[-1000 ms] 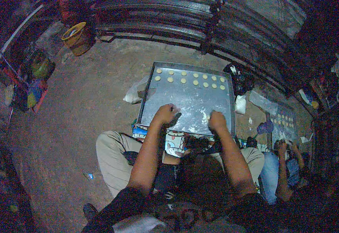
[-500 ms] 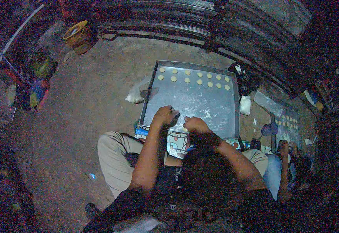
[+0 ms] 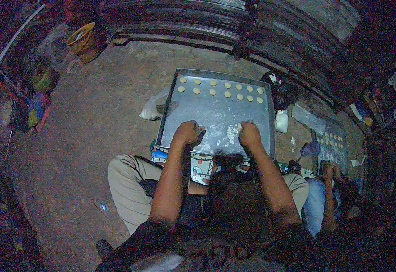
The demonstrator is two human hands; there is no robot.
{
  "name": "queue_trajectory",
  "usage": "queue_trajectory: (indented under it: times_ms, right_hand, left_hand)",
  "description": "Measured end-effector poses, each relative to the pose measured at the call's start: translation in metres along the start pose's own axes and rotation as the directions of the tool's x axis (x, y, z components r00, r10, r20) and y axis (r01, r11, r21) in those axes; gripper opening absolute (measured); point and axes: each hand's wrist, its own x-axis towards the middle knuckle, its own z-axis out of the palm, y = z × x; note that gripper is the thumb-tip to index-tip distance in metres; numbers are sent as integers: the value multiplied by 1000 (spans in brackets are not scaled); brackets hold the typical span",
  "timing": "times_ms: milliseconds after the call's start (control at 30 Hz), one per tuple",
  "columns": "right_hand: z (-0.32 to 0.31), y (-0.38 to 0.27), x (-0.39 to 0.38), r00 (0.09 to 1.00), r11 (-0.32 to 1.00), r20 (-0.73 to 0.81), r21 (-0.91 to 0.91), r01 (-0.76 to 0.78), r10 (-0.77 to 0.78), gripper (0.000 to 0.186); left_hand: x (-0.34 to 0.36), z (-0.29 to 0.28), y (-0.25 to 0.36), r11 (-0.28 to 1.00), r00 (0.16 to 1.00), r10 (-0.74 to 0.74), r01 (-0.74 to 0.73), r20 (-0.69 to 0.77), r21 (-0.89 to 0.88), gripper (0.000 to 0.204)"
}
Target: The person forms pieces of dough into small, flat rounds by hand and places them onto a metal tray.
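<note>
In front of me lies a large metal tray (image 3: 193, 107), dusted with white powder, with two rows of small pale dough discs (image 3: 213, 83) along its far side. My left hand (image 3: 187, 134) is closed over the near left part of the tray; what its fingers hold, if anything, is hidden. To its right, above the powdered patch (image 3: 232, 132), my right hand (image 3: 251, 133) is closed with a small pale dough piece (image 3: 239, 128) showing at its fingertips. A patterned cloth or box (image 3: 201, 168) is under the tray's near edge.
Left of the tray sits a white plastic bag (image 3: 150, 111); on its right stand another white bag (image 3: 281, 121) and a black bag (image 3: 283, 93). Another person's hands (image 3: 328, 170) are at a second tray (image 3: 336, 154) with dough discs. A yellow bucket (image 3: 85, 43) stands far left.
My right hand has moved right and forward across the tray, away from my left hand. The left hand stays closed near the same spot. The whole view has shifted slightly.
</note>
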Motion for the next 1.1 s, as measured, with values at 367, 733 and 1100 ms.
queue_trajectory:
  times_ms: [367,733,1100]
  right_hand:
    - [-8,-113,-23,605,646,239,387,658,-760,49]
    - [1,-58,-11,460,539,283,486,688,-842,45]
    - [-4,10,14,988,860,-1,493,134,-153,31]
  left_hand:
    - [4,7,-16,985,993,-21,40,-116,165,34]
    - [-6,4,-16,988,978,-90,112,-187,108,37]
    - [7,18,-22,999,993,-14,18,-116,39,40]
